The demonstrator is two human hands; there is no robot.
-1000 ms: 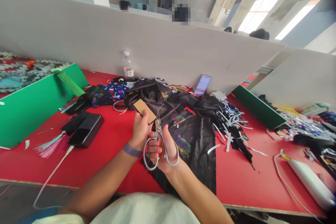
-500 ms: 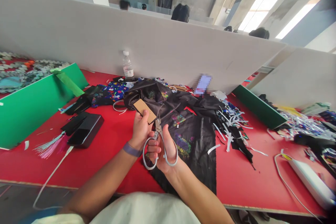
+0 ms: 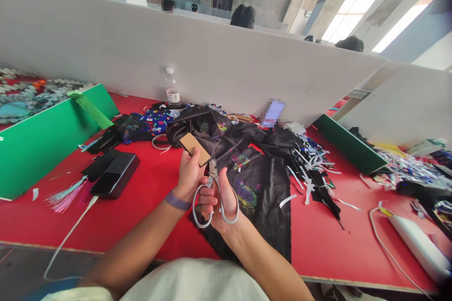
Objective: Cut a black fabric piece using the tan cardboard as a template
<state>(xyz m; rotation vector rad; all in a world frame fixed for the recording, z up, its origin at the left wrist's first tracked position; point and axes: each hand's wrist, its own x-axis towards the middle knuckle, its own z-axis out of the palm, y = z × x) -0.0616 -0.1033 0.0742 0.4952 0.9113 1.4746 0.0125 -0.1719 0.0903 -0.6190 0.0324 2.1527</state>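
My left hand point(image 3: 189, 174) is closed on a small brown card point(image 3: 194, 148), held above the red table point(image 3: 141, 207). My right hand point(image 3: 221, 202) has its fingers through the loops of silver scissors point(image 3: 213, 188), whose blades point up at the card's lower right edge. A purple band sits on my left wrist. Under both hands lies black fabric point(image 3: 261, 188) with colourful embroidered patches; it spreads toward the back of the table.
A black box and phone point(image 3: 115, 174) lie to the left, with a tassel point(image 3: 67, 195) and a white cable. A water bottle point(image 3: 172, 88) stands by the grey partition. Cut strips point(image 3: 310, 169) are piled on the right, near a white power strip point(image 3: 416, 242). Green dividers flank the table.
The scissor handles have drawn slightly closer together; otherwise both hands and the card stay in place.
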